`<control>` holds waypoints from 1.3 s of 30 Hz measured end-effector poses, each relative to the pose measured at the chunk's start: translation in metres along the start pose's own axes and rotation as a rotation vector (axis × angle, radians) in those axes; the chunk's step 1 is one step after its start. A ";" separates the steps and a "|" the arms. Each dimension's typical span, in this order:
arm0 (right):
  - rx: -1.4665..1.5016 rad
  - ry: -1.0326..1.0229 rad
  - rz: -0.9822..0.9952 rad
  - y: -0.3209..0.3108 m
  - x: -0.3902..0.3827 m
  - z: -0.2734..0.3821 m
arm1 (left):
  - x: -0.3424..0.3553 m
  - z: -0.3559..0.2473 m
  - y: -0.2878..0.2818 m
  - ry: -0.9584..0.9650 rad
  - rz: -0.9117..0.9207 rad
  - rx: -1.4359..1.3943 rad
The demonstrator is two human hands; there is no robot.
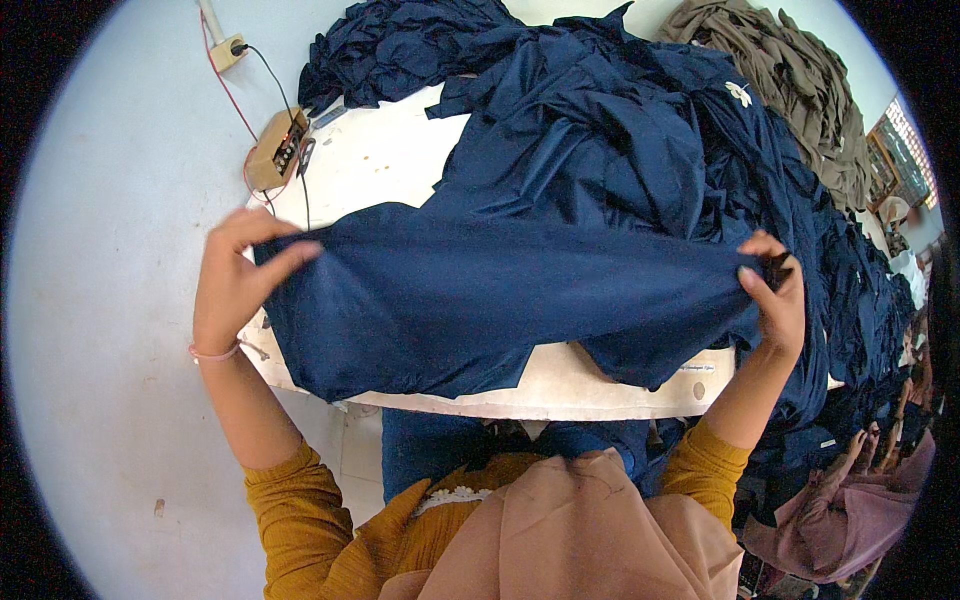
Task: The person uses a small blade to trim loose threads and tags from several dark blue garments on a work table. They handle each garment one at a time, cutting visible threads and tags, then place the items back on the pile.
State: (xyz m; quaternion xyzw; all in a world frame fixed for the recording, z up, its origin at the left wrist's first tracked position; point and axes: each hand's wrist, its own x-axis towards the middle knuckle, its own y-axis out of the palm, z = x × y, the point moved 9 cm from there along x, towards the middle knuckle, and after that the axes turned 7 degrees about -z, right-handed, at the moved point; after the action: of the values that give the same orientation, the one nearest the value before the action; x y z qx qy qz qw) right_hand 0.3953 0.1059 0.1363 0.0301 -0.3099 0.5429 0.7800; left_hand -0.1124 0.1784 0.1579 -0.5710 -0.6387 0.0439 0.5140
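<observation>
A navy blue fabric piece (470,290) is stretched out between my two hands above the pale table. My left hand (245,275) pinches its left end between thumb and fingers. At the right end, my right hand (775,285) grips the cloth, and a small dark item, too unclear to name, shows by the fingers. The piece's lower edge has a notch through which the tabletop shows. Right behind it lies a large heap of navy fabric (590,130), partly covered by the held piece.
A wooden box with switches and wires (277,150) stands at the table's (375,150) left edge, below a wall socket (228,52). Brown-grey fabric (780,80) is piled at the back right. Another person's mauve garment (850,520) shows at lower right.
</observation>
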 end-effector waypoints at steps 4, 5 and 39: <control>-0.441 -0.467 -0.351 -0.020 -0.010 0.046 | -0.035 -0.029 -0.048 0.289 -0.625 0.211; -0.534 -0.612 -0.452 -0.032 -0.029 0.065 | -0.053 -0.026 -0.046 0.359 -0.723 0.231; -0.518 0.094 0.259 0.070 -0.080 0.006 | -0.130 0.036 0.173 -0.952 0.054 -0.958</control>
State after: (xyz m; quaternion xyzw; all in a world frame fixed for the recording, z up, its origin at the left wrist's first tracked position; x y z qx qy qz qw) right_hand 0.3143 0.0662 0.0793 -0.2351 -0.4032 0.5413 0.6994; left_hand -0.0428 0.1568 -0.0491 -0.6700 -0.7299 0.0157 -0.1345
